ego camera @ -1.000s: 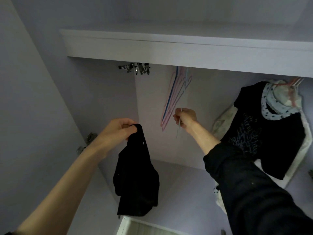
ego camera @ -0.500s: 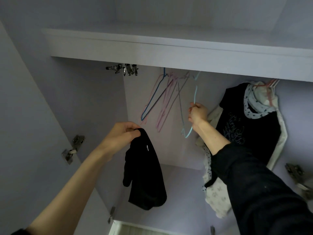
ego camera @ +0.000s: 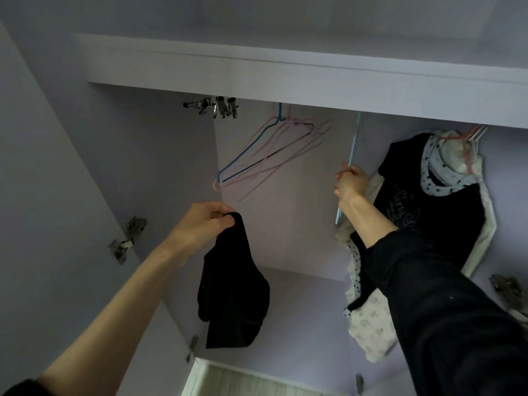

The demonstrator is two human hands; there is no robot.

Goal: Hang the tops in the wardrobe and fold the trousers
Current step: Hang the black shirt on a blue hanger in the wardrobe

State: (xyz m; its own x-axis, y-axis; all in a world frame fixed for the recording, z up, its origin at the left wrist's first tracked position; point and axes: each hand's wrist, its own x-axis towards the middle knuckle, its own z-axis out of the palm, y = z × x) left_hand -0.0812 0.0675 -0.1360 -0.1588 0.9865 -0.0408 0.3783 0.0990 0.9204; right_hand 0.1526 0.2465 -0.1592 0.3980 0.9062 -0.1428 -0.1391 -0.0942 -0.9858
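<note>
Right hand (ego camera: 351, 182) now further right than half a second ago, fingers curled round a light blue hanger (ego camera: 353, 144) beside the hung tops (ego camera: 428, 201), left hand (ego camera: 204, 221) pinching a black top (ego camera: 233, 290) dangling below its fingers, inside the wardrobe (ego camera: 285, 81).

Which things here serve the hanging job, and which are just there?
In use: black top held by left hand; light blue hanger gripped by right hand.
Just there: spare wire hangers, metal clips, hung black T-shirt, door hinge.
</note>
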